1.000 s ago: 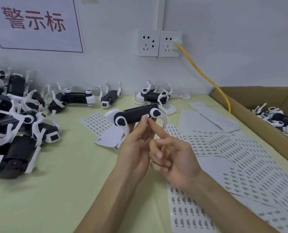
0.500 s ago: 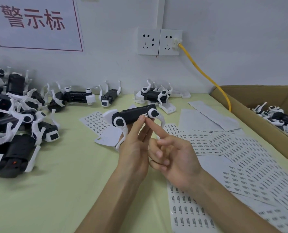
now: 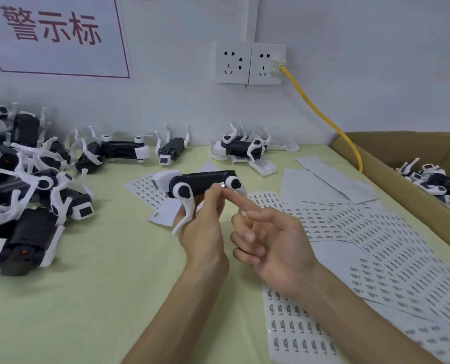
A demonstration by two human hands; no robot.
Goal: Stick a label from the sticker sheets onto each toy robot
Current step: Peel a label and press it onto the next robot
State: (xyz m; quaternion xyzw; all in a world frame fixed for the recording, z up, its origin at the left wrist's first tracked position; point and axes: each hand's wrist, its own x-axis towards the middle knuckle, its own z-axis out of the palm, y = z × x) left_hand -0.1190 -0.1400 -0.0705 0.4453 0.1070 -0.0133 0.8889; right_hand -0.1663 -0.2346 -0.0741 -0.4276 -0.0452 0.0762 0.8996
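Observation:
My left hand (image 3: 203, 229) grips a black and white toy robot (image 3: 200, 183) from below and holds it above the table, lying sideways. My right hand (image 3: 268, 243) points its index finger at the robot's side, the fingertip pressing a small label (image 3: 221, 185) there, next to the left thumb. Its other fingers are curled. Sticker sheets (image 3: 376, 245) with rows of small labels lie spread on the table to the right and under my right forearm.
Several toy robots lie piled at the left (image 3: 22, 195), and more stand along the wall (image 3: 241, 148). A cardboard box (image 3: 407, 190) at the right holds further robots. A yellow cable (image 3: 321, 114) runs from the wall socket to the box. Blank backing sheets (image 3: 323, 179) lie behind.
Both hands stay almost where they were. The right index fingertip has slid closer onto the robot's side, pressing at the label.

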